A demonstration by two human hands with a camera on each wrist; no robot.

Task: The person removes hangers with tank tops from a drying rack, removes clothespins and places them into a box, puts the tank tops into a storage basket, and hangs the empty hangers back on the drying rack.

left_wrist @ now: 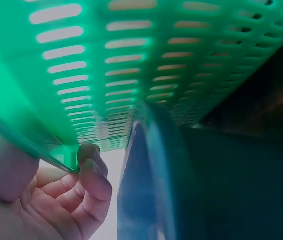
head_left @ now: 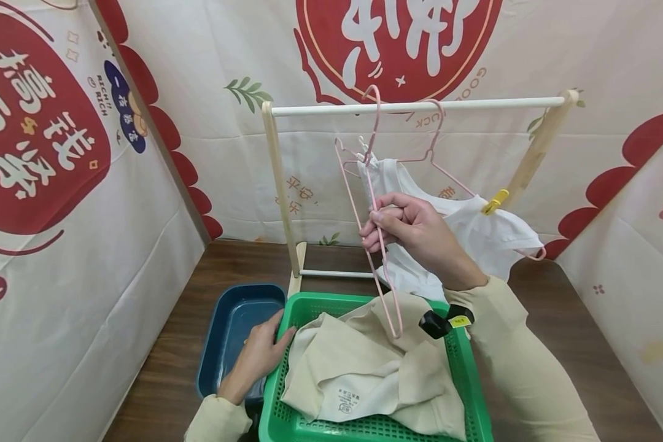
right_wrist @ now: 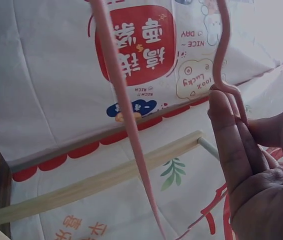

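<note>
My right hand pinches a pink clothes hanger between thumb and fingers, above the basket. The hanger stands roughly upright, its hook passing in front of the rack's rail; one long side also crosses the right wrist view. Over the left rim of a green perforated basket, my left hand holds on, with the fingers curled at the rim in the left wrist view. A cream garment with a printed label inside lies crumpled in the basket.
A white-railed wooden rack stands behind. A white shirt hangs there on another pink hanger, with a yellow clothespin at its shoulder. Left of the basket sits a blue basin. Printed cloth walls enclose the dark wooden table.
</note>
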